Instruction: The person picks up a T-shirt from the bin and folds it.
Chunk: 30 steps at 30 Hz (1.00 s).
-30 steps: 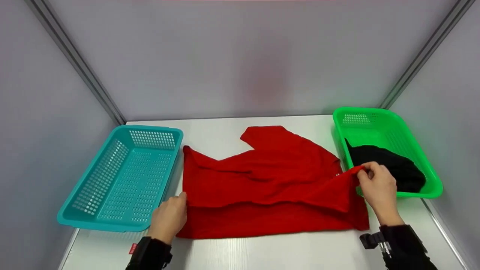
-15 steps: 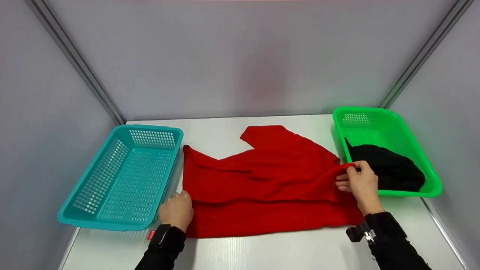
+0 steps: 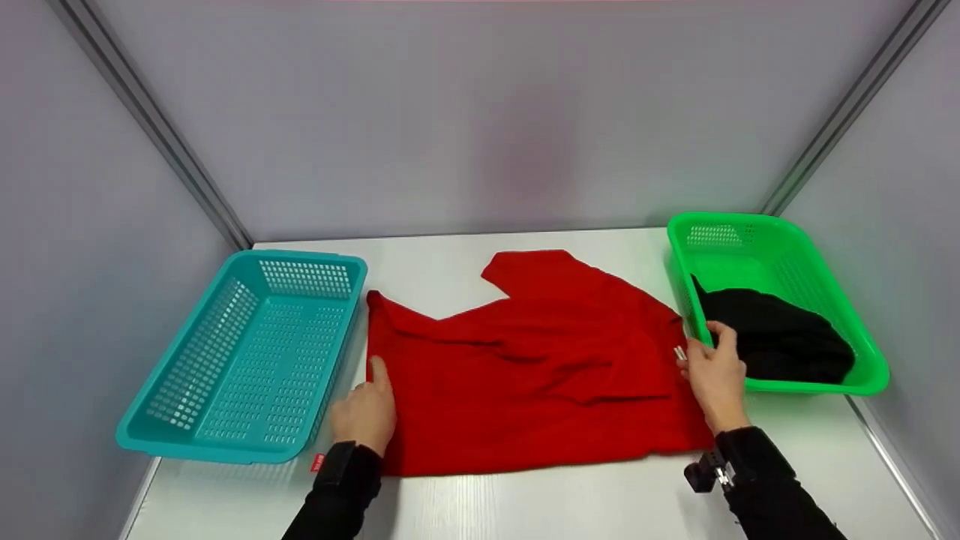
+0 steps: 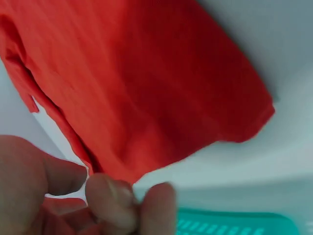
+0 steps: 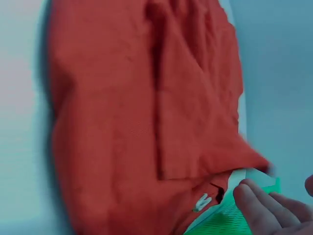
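Red, creased cloth (image 3: 525, 420) lies partly folded on the white table (image 3: 562, 506).

The white surface (image 3: 480, 510) is looking kinda shiny along the near side. A red garment (image 3: 525, 427) is lying across the middle, mostly flat but wrinkling in places, with one narrower piece pointing toward the far edge. A teal mesh basket (image 3: 281, 367) is sitting on the left, just beside it, and a bright green basket (image 3: 787, 266) is sitting over on the right. Not seeing clearly whether that one's touching the red garment.
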Available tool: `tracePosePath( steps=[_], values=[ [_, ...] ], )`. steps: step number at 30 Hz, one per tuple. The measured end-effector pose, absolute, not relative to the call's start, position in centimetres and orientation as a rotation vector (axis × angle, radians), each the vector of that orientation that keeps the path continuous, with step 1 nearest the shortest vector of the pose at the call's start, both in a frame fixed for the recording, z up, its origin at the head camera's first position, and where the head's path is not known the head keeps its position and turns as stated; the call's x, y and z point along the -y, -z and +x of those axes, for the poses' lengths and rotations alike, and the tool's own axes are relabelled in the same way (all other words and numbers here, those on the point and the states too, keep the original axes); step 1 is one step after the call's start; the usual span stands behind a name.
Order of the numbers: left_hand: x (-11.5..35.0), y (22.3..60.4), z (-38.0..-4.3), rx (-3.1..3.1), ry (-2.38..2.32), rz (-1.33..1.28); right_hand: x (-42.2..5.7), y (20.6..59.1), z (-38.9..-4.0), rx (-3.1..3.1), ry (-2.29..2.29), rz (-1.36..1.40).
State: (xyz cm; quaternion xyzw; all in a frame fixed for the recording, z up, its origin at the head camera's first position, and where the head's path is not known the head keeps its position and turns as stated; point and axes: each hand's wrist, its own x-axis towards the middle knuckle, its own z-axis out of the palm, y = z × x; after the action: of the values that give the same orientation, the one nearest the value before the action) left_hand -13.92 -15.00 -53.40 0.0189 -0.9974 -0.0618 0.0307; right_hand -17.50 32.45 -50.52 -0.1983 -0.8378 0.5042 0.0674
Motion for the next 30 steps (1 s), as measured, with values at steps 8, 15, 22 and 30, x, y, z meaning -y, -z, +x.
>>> tracePosePath(
  steps=[8,15,22,30],
  values=[
    [12.6,55.3,-13.2,3.037,0.263,-0.485,-32.0,53.7,-16.7,2.951,-1.195,-0.511],
    [12.4,56.8,-12.8,3.09,0.342,-0.579,-32.4,56.2,-17.2,3.065,-1.304,-0.673],
    [12.9,57.1,-12.6,3.128,0.379,-0.586,-31.3,55.8,-18.0,2.39,-2.187,-0.545],
    [13.3,57.3,-13.3,3.039,0.326,-0.611,-28.9,56.3,-18.0,2.936,-1.44,0.132]
  ],
)
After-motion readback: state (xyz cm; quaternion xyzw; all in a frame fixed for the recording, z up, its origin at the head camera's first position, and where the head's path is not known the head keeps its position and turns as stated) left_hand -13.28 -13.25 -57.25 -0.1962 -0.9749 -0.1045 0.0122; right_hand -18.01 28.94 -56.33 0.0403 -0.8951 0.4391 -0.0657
